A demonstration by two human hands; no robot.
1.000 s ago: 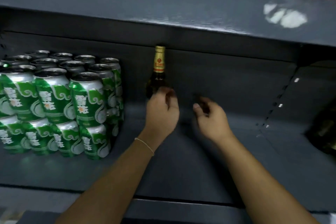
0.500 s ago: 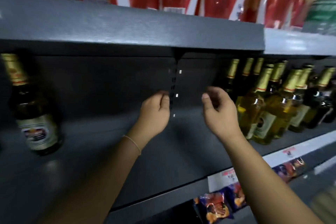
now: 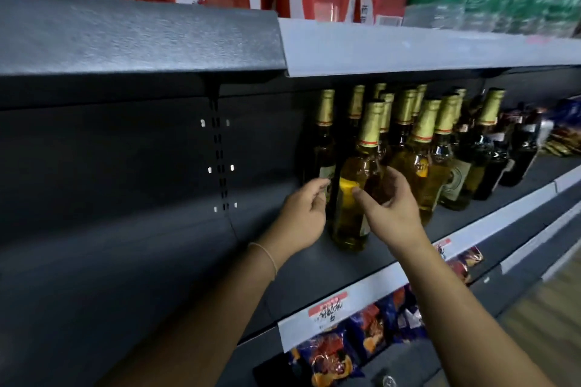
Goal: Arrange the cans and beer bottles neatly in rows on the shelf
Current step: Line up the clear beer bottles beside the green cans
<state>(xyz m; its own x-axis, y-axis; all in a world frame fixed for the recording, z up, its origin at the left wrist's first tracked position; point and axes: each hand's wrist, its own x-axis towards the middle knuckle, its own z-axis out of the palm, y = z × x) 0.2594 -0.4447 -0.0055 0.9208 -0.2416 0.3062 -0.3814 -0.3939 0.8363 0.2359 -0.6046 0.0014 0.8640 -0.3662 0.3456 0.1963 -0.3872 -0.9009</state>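
Our left hand (image 3: 301,217) and right hand (image 3: 393,214) reach with fingers loosely spread, gripping nothing yet, flanking the front beer bottle (image 3: 355,198) on the shelf (image 3: 314,264). At two o'clock more bottles (image 3: 424,148) crowd close; we judge a hasty grab could topple them.

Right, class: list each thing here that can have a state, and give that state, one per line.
Left hand: open, reaching toward the bottles.
Right hand: open, fingers by the front bottle.
Front bottle: upright, capped, gold foil on neck.
Bottles behind: upright, capped, clustered.
Shelf: bare on the left.
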